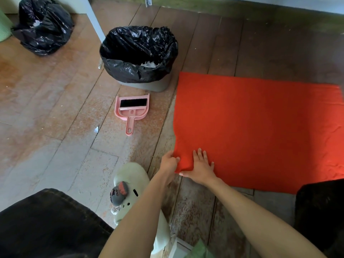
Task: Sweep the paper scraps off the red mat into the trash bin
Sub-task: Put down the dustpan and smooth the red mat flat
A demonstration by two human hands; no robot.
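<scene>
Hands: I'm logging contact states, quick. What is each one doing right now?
Left hand: grips the near corner of the red mat.
Right hand: open, flat on the mat.

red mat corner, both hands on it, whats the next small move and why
Probably flatten the corner and let go: the left hand pinches the red mat, the right hand presses it, no scraps show there, paper lies in the trash bin.

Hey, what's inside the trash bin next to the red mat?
White paper scraps show inside the trash bin; folds of its black liner hide anything deeper.
</scene>
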